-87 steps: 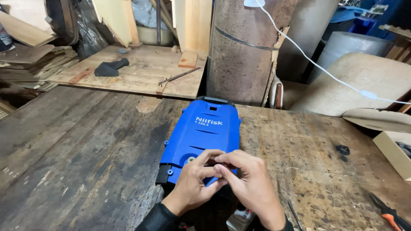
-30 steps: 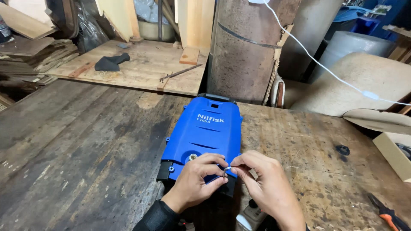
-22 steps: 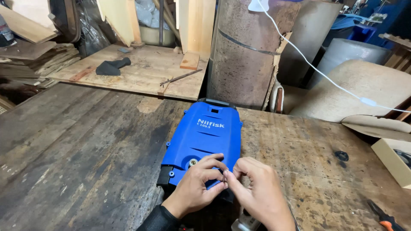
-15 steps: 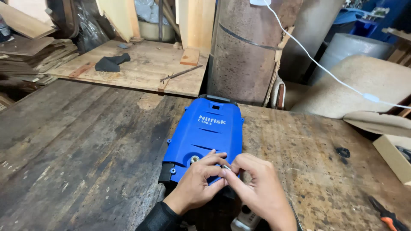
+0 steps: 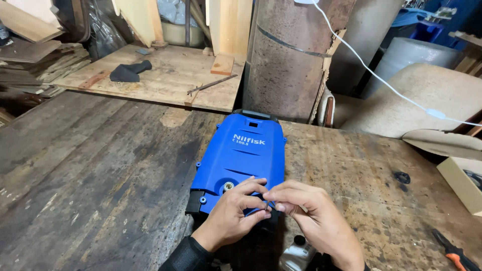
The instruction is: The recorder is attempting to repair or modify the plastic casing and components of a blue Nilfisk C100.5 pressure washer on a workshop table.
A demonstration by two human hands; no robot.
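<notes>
A blue plastic machine housing (image 5: 240,152) lies flat on the dark wooden workbench (image 5: 90,170), with a brass fitting (image 5: 228,186) near its lower end. My left hand (image 5: 232,213) rests on the housing's near end, fingers curled. Touching it from the right, my right hand (image 5: 314,218) has its fingertips pinched together with the left hand's over a small dark part on the housing. What that part is cannot be made out. A white and black piece (image 5: 296,253) shows just below my hands.
A rusty metal drum (image 5: 288,55) stands behind the housing. A white cable (image 5: 371,75) crosses to the right. A plywood sheet (image 5: 150,75) at the back holds a black handle piece (image 5: 129,72) and a metal rod. An orange-handled tool (image 5: 454,253) lies at the bottom right.
My right hand drew slightly away to the right a second ago, then came back against the left hand. The housing has stayed in place.
</notes>
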